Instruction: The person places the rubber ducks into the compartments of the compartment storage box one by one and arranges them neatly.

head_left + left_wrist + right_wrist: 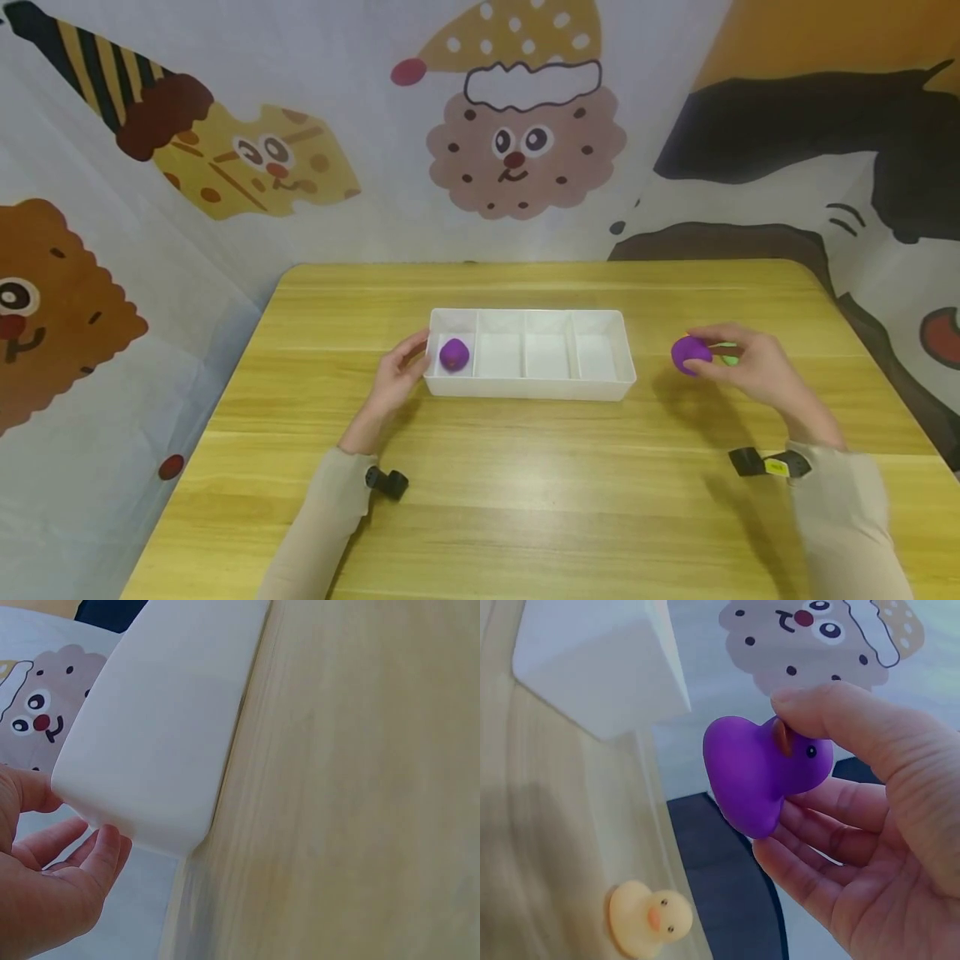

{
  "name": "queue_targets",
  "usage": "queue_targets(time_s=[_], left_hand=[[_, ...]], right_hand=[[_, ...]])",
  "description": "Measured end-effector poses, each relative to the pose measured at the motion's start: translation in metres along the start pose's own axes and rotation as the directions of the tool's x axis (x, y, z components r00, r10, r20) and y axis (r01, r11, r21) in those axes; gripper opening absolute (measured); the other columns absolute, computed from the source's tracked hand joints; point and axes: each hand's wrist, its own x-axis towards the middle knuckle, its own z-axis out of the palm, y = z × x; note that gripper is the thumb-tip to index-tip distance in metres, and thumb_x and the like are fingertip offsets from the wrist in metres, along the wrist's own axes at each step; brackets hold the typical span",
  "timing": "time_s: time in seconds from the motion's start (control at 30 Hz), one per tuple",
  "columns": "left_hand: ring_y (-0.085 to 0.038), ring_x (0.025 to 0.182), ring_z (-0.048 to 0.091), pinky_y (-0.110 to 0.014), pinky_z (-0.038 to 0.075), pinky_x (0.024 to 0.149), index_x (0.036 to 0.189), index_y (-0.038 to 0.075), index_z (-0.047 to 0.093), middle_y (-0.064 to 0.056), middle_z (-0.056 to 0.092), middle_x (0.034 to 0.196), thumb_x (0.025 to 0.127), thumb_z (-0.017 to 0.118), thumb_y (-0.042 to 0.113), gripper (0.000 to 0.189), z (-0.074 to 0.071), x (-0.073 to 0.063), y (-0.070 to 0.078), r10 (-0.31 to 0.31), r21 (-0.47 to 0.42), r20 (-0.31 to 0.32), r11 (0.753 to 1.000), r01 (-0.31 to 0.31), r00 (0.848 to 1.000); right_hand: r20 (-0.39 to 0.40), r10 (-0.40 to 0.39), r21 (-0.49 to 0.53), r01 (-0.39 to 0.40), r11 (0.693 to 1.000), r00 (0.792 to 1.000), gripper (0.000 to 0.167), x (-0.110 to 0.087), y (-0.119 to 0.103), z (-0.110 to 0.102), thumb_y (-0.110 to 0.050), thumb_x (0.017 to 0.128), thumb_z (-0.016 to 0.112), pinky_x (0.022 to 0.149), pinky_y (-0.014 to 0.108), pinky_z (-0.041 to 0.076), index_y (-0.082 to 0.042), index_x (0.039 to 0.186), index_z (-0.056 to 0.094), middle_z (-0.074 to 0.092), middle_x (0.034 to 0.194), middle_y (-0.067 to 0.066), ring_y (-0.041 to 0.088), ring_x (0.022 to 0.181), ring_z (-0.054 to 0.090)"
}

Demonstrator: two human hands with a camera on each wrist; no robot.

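Note:
A white divided box (551, 390) stands in the middle of the wooden table. In its leftmost compartment sits a round purple toy (454, 355). My left hand (397, 379) holds the left end of the box, with thumb and bent fingers at the end wall and rim (64, 885). To the right of the box, my right hand (742, 362) pinches a purple rubber duck (742, 769) between thumb and fingers, raised over the table. The duck's orange beak and one dark eye show in the right wrist view.
A yellow rubber duck (649, 919) stands on the table below my right hand. Something green (727, 354) shows partly behind that hand in the head view. A cloth with cartoon figures (525, 158) hangs behind the table (487, 483).

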Motion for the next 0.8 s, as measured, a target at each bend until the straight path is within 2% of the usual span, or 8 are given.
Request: queue_targets(time_s=[0.53,0.7,0.8], left_hand=[[-0.038,0.127,0.041,-0.029,0.045,0.099,0.134,-0.01,0.041,-0.028,0.041,0.138,0.09,0.05,-0.009,0.045,0.001,-0.001,0.0,0.007,-0.003,-0.003,1.0,-0.007,1.0],[-0.038,0.127,0.041,-0.029,0.044,0.1,0.134,-0.01,0.041,-0.028,0.041,0.138,0.09,0.05,-0.01,0.045,0.0,0.0,-0.001,0.011,-0.007,-0.003,1.0,-0.011,1.0],[-0.038,0.127,0.041,-0.028,0.044,0.1,0.134,-0.01,0.041,-0.028,0.041,0.138,0.09,0.05,-0.01,0.045,0.0,0.0,-0.002,0.012,-0.009,-0.002,1.0,-0.012,1.0]], right_hand=[[-0.006,-0.079,0.003,0.079,0.997,0.997,0.036,0.024,-0.031,0.005,-0.004,0.073,0.078,0.071,0.003,0.048,0.006,0.106,0.065,0.066,0.1,0.02,-0.01,0.084,0.052],[0.005,-0.088,0.009,0.088,0.996,0.996,0.038,0.033,-0.038,0.01,-0.005,0.072,0.08,0.062,0.008,0.052,0.004,0.106,0.066,0.066,0.101,0.02,-0.01,0.082,0.054],[0.01,-0.124,0.014,0.124,0.992,0.992,0.039,0.039,-0.043,0.014,-0.004,0.07,0.08,0.063,0.009,0.052,0.004,0.106,0.066,0.067,0.1,0.019,-0.006,0.081,0.056]])
